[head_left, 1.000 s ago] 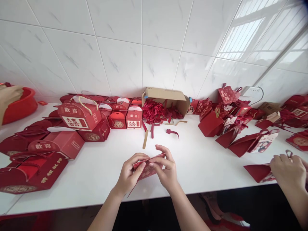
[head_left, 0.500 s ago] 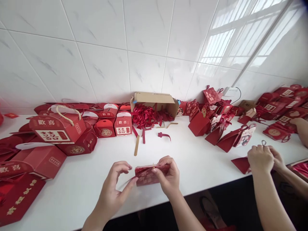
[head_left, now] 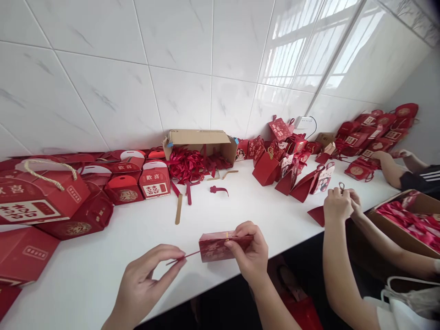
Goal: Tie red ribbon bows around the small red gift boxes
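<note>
My right hand (head_left: 253, 256) grips a small red gift box (head_left: 213, 250) by its right end, above the front of the white table. The box carries a pale printed pattern and a small gold strip near my thumb. To its left, my left hand (head_left: 146, 277) pinches a thin dark red ribbon (head_left: 192, 254) between thumb and fingertips. The ribbon stretches taut from the box's left side, and its loose tip pokes out past my fingers. How it is fixed to the box is hidden.
A cardboard box (head_left: 199, 136) of red ribbons (head_left: 185, 165) lies against the tiled wall. Red candy boxes (head_left: 154, 181) crowd the left, and tent-shaped red boxes (head_left: 266, 167) stand at right. A co-worker's hands (head_left: 338, 204) work nearby. A loose ribbon (head_left: 219, 190) lies mid-table.
My left hand has closed on the ribbon and drawn it leftward, away from the box. The right hand keeps its hold. The view has swung to the right.
</note>
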Demonstrator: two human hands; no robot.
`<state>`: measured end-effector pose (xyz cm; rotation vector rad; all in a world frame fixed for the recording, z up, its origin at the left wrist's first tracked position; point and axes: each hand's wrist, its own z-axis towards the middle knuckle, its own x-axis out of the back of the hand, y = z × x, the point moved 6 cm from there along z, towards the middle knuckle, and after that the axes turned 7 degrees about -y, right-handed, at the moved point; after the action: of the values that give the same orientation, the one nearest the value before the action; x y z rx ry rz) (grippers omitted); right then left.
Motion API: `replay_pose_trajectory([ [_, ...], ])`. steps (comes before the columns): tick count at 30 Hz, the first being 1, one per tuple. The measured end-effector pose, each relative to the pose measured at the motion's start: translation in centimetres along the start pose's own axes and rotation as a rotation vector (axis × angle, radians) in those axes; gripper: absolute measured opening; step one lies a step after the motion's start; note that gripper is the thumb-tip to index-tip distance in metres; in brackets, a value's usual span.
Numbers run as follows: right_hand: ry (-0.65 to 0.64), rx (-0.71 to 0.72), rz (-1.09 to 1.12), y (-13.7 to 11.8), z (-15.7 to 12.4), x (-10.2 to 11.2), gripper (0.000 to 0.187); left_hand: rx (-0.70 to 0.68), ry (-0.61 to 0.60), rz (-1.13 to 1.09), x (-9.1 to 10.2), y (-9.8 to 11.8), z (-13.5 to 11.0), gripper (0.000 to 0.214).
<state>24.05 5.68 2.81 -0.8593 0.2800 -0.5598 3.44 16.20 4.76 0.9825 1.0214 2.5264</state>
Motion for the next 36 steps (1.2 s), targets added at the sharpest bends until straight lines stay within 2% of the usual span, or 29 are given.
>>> replay_pose_trajectory([
  [4,-0.035,0.014,0.006,0.0,-0.3,-0.1,0.019,0.015,0.266,-0.103,0.9,1.3,-0.7,0.013],
  [6,-0.055,0.022,0.012,-0.1,-0.3,-0.2,0.020,0.051,0.320,-0.157,1.1,2.0,-0.8,0.011],
  [9,-0.096,0.058,-0.011,-0.6,-0.3,-0.5,0.021,0.065,0.330,-0.168,1.0,3.0,-0.5,0.009],
  [12,-0.230,0.181,-0.062,-1.9,-0.4,-1.7,0.022,0.071,0.489,-0.164,1.5,3.4,-0.5,0.008],
  [14,-0.326,0.271,-0.084,-2.9,-0.5,-2.6,0.020,0.108,0.647,-0.202,1.8,3.2,-1.0,0.018],
  [16,-0.378,0.312,-0.084,-3.4,-0.7,-3.2,0.018,0.147,0.731,-0.224,1.7,3.2,-1.3,0.027],
  [17,-0.387,0.319,-0.080,-3.6,-0.7,-3.3,0.017,0.160,0.721,-0.224,1.5,3.3,-1.3,0.025],
  [20,-0.376,0.314,-0.077,-3.6,-0.6,-3.3,0.015,0.171,0.587,-0.171,0.7,3.7,-1.1,0.012],
  [23,-0.344,0.275,-0.078,-3.4,-0.5,-2.9,0.015,0.125,0.479,-0.057,0.8,3.8,-1.3,0.021],
  [26,-0.328,0.236,-0.072,-3.0,-0.5,-2.6,0.015,-0.005,0.260,0.067,0.6,3.7,-0.9,0.032],
  [29,-0.339,0.238,-0.056,-2.8,-0.4,-2.8,0.015,-0.101,0.063,0.182,-0.3,3.9,-0.4,0.030],
  [32,-0.359,0.264,-0.042,-2.8,-0.2,-3.5,0.015,-0.079,0.045,0.191,-1.0,4.3,0.0,0.030],
  [36,-0.380,0.280,-0.038,-2.9,-0.2,-4.4,0.015,-0.030,0.054,0.088,-1.9,4.6,-0.3,0.031],
])
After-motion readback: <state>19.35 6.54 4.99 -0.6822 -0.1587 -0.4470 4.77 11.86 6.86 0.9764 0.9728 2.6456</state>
